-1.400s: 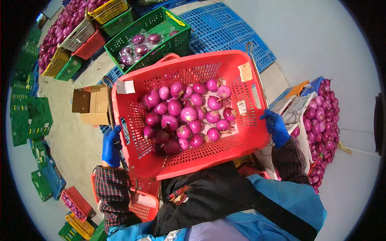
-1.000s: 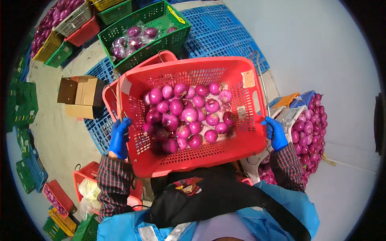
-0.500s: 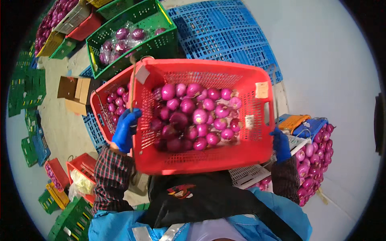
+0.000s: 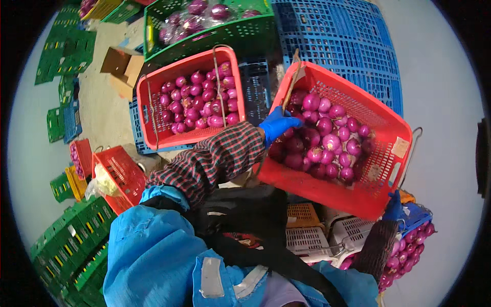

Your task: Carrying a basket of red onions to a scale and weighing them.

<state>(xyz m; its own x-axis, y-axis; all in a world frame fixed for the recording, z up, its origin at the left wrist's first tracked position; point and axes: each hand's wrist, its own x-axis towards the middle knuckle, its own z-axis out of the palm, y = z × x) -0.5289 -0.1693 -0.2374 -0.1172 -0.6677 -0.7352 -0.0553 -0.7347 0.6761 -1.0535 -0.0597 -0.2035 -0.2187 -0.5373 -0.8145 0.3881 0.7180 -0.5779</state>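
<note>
A red plastic crate (image 4: 319,190) of peeled purple onions (image 4: 330,140) is tilted in front of me on the right. My left hand (image 4: 279,124), in a blue glove, is closed around its left end by the upright wire handle. At its near right corner my right hand (image 4: 393,207), also blue-gloved, grips the end of the crate; its fingers are mostly hidden. A second red crate (image 4: 192,138) of purple onions stands to the left on a blue pallet, its wire handles raised. My left forearm passes in front of its near right corner.
A green crate (image 4: 230,36) of bagged onions stands beyond. Blue pallets (image 4: 337,46) lie at the far right, by a pale wall. A mesh sack of onions (image 4: 404,250) and white crates (image 4: 307,239) are near right. An open cardboard box (image 4: 123,71) sits at left.
The held crate has moved right and turned, its right end now nearer me. The second red crate, before partly covered by it, now shows whole. My view has shifted too.
</note>
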